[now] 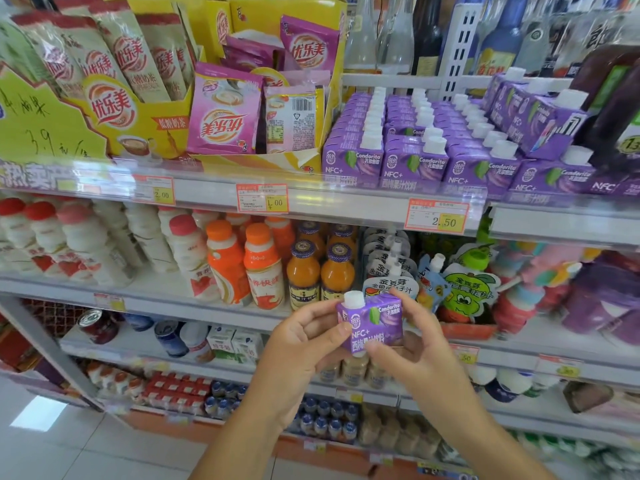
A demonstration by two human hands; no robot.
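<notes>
Left hand (298, 344) is pinching the left edge of the purple juice carton (372, 323) | carton is being held upright, cap up, in mid-air before the bottle shelf (156, 296), below its stocked row (415, 161) | right hand (415, 355) is gripping its right side and base | RISK: over-squeezing is likely denting the soft walls; slackening either grip is risking a drop.

shop: stocked drink shelves (346, 202), price tags (437, 216).

Glossy purple printed carton (375, 325) with smooth white plastic cap (354, 300), shiny foil sachets (223, 110), matt metal shelf (214, 197)
</notes>
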